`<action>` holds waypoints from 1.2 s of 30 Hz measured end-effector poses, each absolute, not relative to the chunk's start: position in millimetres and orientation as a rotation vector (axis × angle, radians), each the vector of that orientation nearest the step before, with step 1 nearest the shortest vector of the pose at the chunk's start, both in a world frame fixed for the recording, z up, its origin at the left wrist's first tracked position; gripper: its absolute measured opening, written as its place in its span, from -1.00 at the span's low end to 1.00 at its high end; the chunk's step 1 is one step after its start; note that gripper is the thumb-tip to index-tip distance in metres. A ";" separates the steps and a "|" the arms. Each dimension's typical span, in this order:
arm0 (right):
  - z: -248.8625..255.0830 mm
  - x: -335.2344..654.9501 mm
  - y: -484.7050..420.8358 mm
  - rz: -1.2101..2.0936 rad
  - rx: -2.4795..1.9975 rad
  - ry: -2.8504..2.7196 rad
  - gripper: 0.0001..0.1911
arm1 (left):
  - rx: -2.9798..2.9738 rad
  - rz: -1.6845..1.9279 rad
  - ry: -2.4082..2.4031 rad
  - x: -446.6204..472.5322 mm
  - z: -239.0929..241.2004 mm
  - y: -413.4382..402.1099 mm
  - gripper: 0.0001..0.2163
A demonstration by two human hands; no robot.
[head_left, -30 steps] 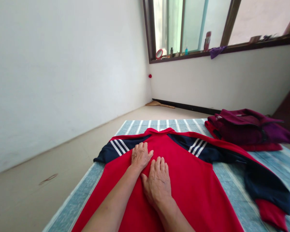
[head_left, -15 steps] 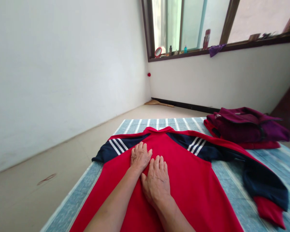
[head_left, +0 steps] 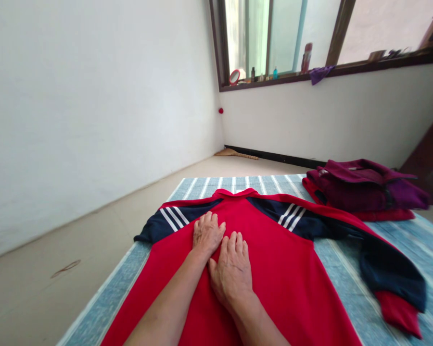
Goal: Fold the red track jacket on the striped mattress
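Note:
A red jacket point(head_left: 274, 274) with navy shoulders and white stripes lies spread out, collar away from me, on a blue-and-white striped cloth point(head_left: 341, 274). My left hand point(head_left: 207, 233) rests palm down on its upper middle, fingers stretched forward. Just right of it and slightly nearer, my right hand point(head_left: 233, 266) also lies flat on the red fabric, fingers out. Neither hand grips anything. The jacket's right-side sleeve stretches out to a red cuff point(head_left: 399, 310). Only the upper part of the left-side sleeve point(head_left: 149, 228) shows, at the cloth's edge.
Folded maroon and red clothes point(head_left: 364, 187) are stacked at the far right. A white wall point(head_left: 94, 96) stands left, beyond a strip of floor with a thin loop point(head_left: 67, 269). A broom point(head_left: 234, 154) lies in the corner. Small items and a bottle point(head_left: 306, 57) line the windowsill.
The whole view has shifted very slightly to the left. Both hands stay flat in the same places on the jacket.

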State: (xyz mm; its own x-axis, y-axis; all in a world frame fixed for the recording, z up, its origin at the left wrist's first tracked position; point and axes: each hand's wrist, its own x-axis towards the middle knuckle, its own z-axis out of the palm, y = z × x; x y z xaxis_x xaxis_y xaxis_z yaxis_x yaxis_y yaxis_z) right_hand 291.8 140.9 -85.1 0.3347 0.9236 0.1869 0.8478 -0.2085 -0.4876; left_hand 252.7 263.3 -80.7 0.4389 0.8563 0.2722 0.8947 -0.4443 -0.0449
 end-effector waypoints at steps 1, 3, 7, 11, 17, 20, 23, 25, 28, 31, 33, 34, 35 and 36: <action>-85.1 291.7 141.0 0.199 -2.096 -1.548 -0.35 | -2.504 -0.315 -1.541 252.8 -80.8 263.4 -0.71; -85.0 291.7 141.2 0.203 -2.091 -1.548 -0.35 | -2.503 -0.319 -1.539 252.9 -81.1 263.6 -0.71; -84.8 292.0 141.2 0.199 -2.092 -1.552 -0.34 | -2.511 -0.321 -1.540 252.6 -82.1 264.3 -0.70; -85.0 292.1 141.2 0.194 -2.103 -1.560 -0.34 | -2.511 -0.316 -1.547 252.2 -83.0 264.9 -0.70; -83.4 292.6 141.4 0.207 -2.106 -1.564 -0.35 | -2.508 -0.310 -1.560 252.1 -84.5 266.0 -0.70; -82.2 292.9 141.1 0.217 -2.109 -1.569 -0.35 | -2.501 -0.317 -1.564 251.9 -87.0 267.5 -0.70; -82.1 292.8 141.1 0.212 -2.106 -1.567 -0.35 | -2.501 -0.323 -1.558 251.6 -89.2 268.9 -0.69; -82.5 292.8 141.5 0.208 -2.097 -1.565 -0.35 | -2.503 -0.321 -1.558 251.7 -89.1 269.1 -0.68; -82.9 292.9 142.2 0.207 -2.093 -1.557 -0.34 | -2.506 -0.313 -1.563 252.3 -86.6 268.2 -0.68; -83.3 293.0 142.7 0.211 -2.099 -1.554 -0.35 | -2.509 -0.302 -1.573 252.9 -84.0 267.0 -0.69; -83.9 293.0 142.8 0.207 -2.096 -1.557 -0.35 | -2.508 -0.294 -1.580 253.0 -83.6 266.4 -0.69; -84.3 293.0 142.7 0.203 -2.094 -1.559 -0.35 | -2.508 -0.290 -1.583 253.1 -83.6 266.1 -0.69; -84.7 293.0 142.7 0.200 -2.093 -1.558 -0.35 | -2.509 -0.286 -1.584 253.1 -83.7 265.7 -0.69; -85.1 292.9 142.8 0.197 -2.092 -1.558 -0.35 | -2.510 -0.280 -1.585 253.1 -83.5 265.3 -0.69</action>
State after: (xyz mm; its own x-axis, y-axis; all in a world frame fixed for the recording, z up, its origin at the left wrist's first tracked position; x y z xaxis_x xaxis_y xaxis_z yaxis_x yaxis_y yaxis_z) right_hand 292.9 142.8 -85.1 0.3279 0.9261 0.1866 0.8504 -0.2033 -0.4853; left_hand 253.1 265.3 -83.5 0.4211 0.8742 0.2415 0.9041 -0.4260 -0.0345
